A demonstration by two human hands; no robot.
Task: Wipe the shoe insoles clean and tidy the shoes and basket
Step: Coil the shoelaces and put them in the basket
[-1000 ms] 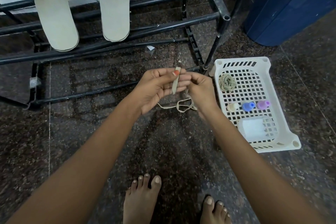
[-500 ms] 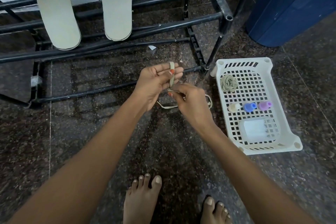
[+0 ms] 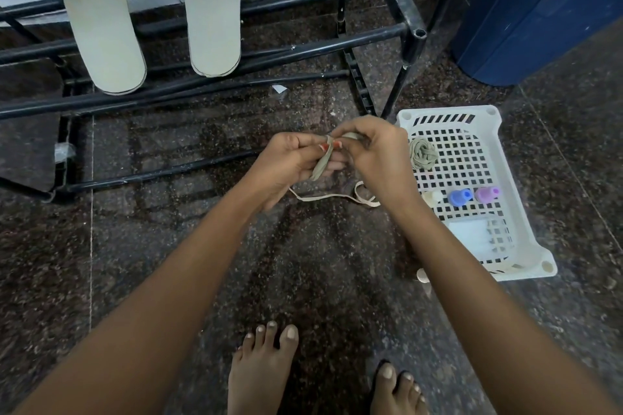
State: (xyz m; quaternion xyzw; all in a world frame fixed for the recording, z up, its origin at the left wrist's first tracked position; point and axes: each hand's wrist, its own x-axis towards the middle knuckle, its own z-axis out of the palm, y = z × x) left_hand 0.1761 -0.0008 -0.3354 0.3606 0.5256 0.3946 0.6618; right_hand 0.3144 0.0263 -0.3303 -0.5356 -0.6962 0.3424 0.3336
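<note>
Two pale insoles lean on the black shoe rack. Above the floor, my left hand grips a beige shoelace wound over its fingers. My right hand pinches the same lace at the top, by my left fingertips. The loose end of the lace trails on the floor below both hands. A white perforated basket stands to the right, holding a coiled lace, three small bottles and a clear box.
A blue bin stands at the back right. My bare feet are on the dark speckled floor near the bottom edge. A scrap of paper lies under the rack.
My right hand has risen from below my left hand to its fingertips, carrying the lace over the fingers in another turn. The loose tail on the floor is shorter.
</note>
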